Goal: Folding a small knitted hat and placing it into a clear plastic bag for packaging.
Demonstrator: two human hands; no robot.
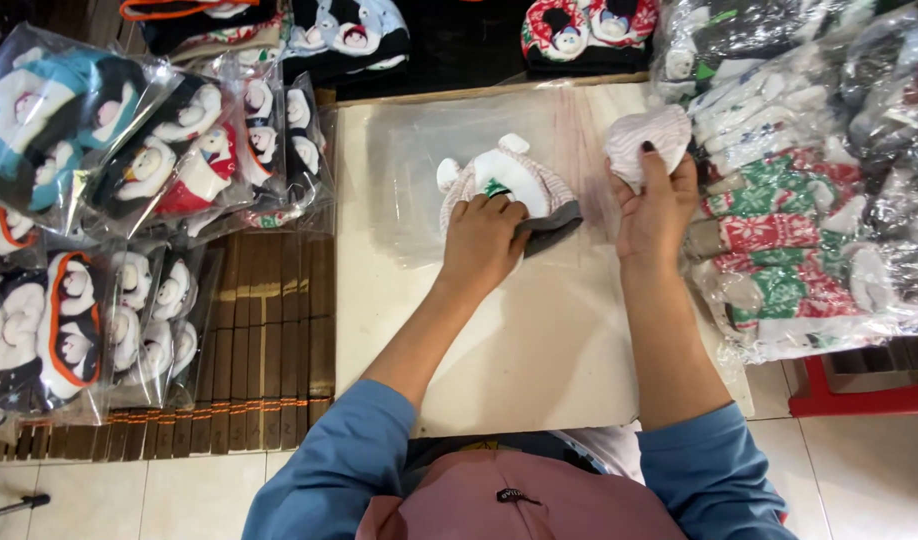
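My left hand (484,240) presses down on a pink-and-white striped sock with a white animal face and a grey cuff (514,185), which lies on a clear plastic bag (419,160) spread over a pale board (539,350). My right hand (657,200) grips a second pink striped sock (647,138) and holds it a little above the board's right side, thumb on top. Both sleeves are blue.
Clear bags of animal-face socks are piled at the left (99,170). Bags of red, green and white patterned socks (789,230) fill the right. More socks line the back edge (349,35). A wooden slat mat (264,340) lies left of the board.
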